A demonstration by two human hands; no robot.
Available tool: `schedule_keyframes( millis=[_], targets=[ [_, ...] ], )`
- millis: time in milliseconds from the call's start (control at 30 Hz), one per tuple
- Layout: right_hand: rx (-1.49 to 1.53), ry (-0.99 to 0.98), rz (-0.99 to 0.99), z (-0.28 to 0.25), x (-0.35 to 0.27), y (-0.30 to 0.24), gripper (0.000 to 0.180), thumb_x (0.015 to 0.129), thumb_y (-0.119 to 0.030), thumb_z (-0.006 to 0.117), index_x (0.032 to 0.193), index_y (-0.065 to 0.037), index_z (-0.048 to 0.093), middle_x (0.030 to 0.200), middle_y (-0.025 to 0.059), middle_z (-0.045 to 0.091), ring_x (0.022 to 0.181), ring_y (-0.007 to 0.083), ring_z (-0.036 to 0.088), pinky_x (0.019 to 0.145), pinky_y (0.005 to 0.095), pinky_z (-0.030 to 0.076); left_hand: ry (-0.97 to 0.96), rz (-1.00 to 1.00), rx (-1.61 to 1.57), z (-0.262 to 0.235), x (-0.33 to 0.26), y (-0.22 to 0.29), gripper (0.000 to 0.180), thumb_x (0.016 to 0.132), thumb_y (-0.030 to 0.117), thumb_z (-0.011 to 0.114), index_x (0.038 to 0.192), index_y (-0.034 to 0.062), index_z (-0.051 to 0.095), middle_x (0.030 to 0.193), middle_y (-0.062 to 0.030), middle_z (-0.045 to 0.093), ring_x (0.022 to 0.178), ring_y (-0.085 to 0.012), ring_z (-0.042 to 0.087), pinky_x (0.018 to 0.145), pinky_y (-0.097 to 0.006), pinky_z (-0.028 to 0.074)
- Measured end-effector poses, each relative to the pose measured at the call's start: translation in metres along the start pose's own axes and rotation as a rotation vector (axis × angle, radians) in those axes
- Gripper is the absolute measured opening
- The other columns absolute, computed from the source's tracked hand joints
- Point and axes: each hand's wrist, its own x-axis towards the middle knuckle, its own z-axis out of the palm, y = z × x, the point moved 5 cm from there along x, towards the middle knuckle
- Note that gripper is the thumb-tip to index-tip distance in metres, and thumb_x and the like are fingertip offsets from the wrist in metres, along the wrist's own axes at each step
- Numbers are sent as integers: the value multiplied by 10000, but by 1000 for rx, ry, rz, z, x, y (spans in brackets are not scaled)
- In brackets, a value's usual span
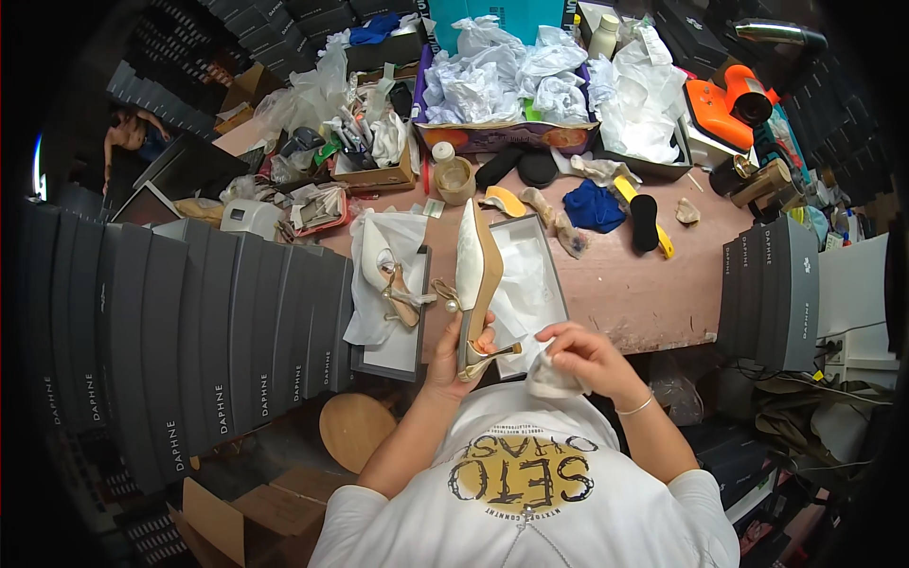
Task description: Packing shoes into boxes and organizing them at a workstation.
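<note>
1. The left hand [453,352] is closed around the heel end of a white heeled shoe [476,275], holding it sole-up over the open shoebox [554,275].
2. The right hand [579,352] pinches a crumpled white cloth [549,381] just beside the heel.
3. The second shoe [390,275] lies on the box lid [398,355], left.

Two pointed white slingback shoes are in view: one [476,275] held up, one [383,270] lying on a box lid. One open grey shoebox [557,284] sits on the table. Two hands work, the left [453,352] and the right [579,352].

White heeled shoe [476,275], sole up
</note>
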Motion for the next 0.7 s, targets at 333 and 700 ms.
schedule_keyframes(
  millis=[333,700],
  targets=[
    [106,18,-156,37,35,-21,63,926,-78,581,936,-17,596,1168,61,550,963,81,522,821,223,426,15,-75,-45,13,4,-5,471,900,402,594,1181,27,541,1034,-111,631,968,-216,636,820,-358,548],
    [-192,289,-116,7,23,-6,79,893,-69,614,934,-2,623,982,62,595,790,100,546,695,209,435,324,151,278,1,-2,7,216,953,237,564,1052,50,521,896,-37,572,783,-144,607,726,-366,562]
  ],
)
